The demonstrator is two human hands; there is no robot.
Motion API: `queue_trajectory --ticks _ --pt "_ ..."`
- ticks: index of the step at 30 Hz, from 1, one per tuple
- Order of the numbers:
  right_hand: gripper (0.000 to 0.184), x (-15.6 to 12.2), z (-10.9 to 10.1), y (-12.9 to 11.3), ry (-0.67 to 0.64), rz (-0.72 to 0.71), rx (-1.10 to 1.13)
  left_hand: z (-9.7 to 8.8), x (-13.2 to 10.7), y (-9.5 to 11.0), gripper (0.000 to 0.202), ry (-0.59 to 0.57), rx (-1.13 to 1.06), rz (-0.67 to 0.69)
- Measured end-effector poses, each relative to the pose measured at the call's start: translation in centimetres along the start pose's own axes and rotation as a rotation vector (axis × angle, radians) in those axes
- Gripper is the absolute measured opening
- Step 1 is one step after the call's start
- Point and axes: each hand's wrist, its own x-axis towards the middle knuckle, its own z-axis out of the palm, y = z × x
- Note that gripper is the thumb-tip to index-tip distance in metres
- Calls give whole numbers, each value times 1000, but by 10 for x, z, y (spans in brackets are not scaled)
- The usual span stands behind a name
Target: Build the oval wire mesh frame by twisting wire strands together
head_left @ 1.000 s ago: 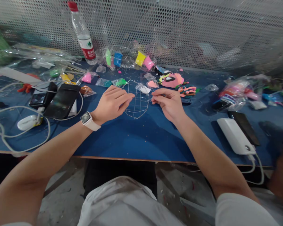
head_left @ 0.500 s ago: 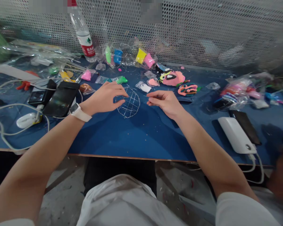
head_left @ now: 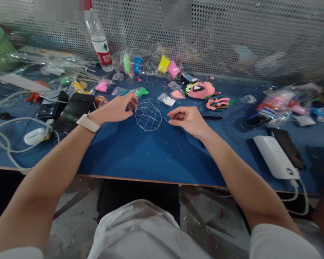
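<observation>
A round wire mesh frame (head_left: 148,115) lies on the blue table (head_left: 156,154) between my hands. My left hand (head_left: 116,108), with a white watch on the wrist, pinches the frame's left rim with curled fingers. My right hand (head_left: 187,118) rests just right of the frame with its fingers curled and pinched together; a thin wire seems to run from the frame to these fingers. A pink and yellow clay figure (head_left: 200,89) and an orange clay piece (head_left: 217,103) lie behind my right hand.
Small bags of coloured clay (head_left: 151,66) and a water bottle (head_left: 99,39) stand along the perforated metal screen at the back. Phones (head_left: 72,111), a white mouse (head_left: 36,136) and cables lie at left. A white power bank (head_left: 275,157) and a dark phone (head_left: 286,142) lie at right.
The wire frame has dropped from tilted up to lying flatter on the table. My left hand has slid left along its rim, and my right hand has lowered beside it.
</observation>
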Motion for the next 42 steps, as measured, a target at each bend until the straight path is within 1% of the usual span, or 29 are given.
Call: queue_trajectory --ticks 2,4,6,7,8,9,10,11,12,13,14,15,17,18,20,21,23,25,26,27,29,31,32,37,39,42 --pt "37 -2 0 -1 -3 -7 -80 -2 0 0 49 -32 -40 -13" --pt "38 -4 2 -5 2 -17 -158 -7 0 0 48 -2 -12 -48" --pt "37 -6 4 -10 14 -28 -209 -17 -1 3 38 53 91 -112" --pt "36 -7 5 -12 21 -32 -227 -23 -3 7 30 48 145 -144" --pt "36 -8 6 -14 25 -35 -240 -30 -6 14 22 9 193 -169" --pt "37 -9 7 -15 27 -36 -247 -35 -11 23 16 -84 204 -185" --pt "39 -9 8 -15 25 -34 -246 -39 -18 35 15 -233 191 -166" --pt "42 -10 9 -15 25 -29 -239 -40 -27 50 19 -379 166 -105" --pt "46 -10 10 -15 26 -23 -228 -37 -37 68 23 -487 128 -19" --pt "50 -10 11 -14 26 -18 -217 -30 -47 87 25 -538 92 65" --pt "52 -10 11 -13 25 -15 -206 -19 -57 106 25 -531 78 142" --pt "52 -10 12 -12 27 -15 -201 -5 -65 125 22 -491 104 221" --pt "47 -10 13 -12 35 -18 -195 27 -75 156 14 -334 275 381" --pt "42 -10 14 -12 37 -17 -195 43 -75 167 16 -279 371 427" --pt "30 -11 15 -13 54 -21 -203 66 -68 177 18 -149 499 496" --pt "26 -11 15 -13 62 -26 -205 72 -61 177 20 -97 543 516" --pt "23 -12 17 -15 75 -43 -205 75 -47 170 24 13 636 523" --pt "20 -13 18 -17 71 -55 -226 70 -36 159 32 100 718 456" --pt "16 -14 18 -17 59 -59 -250 67 -33 153 35 118 747 415" --pt "12 -15 19 -18 45 -64 -279 64 -33 148 37 116 766 378" --pt "6 -15 20 -19 21 -74 -322 61 -36 139 41 66 782 319" --pt "6 -16 20 -18 10 -77 -321 61 -42 131 41 18 782 287" --pt "6 -16 21 -18 9 -74 -314 61 -45 127 40 11 781 289" --pt "7 -18 24 -19 13 -68 -272 67 -53 106 39 95 762 346" --pt "7 -20 28 -20 9 -66 -263 69 -53 99 41 116 726 334" --pt "7 -22 34 -20 25 -57 -233 71 -53 93 46 100 678 295"
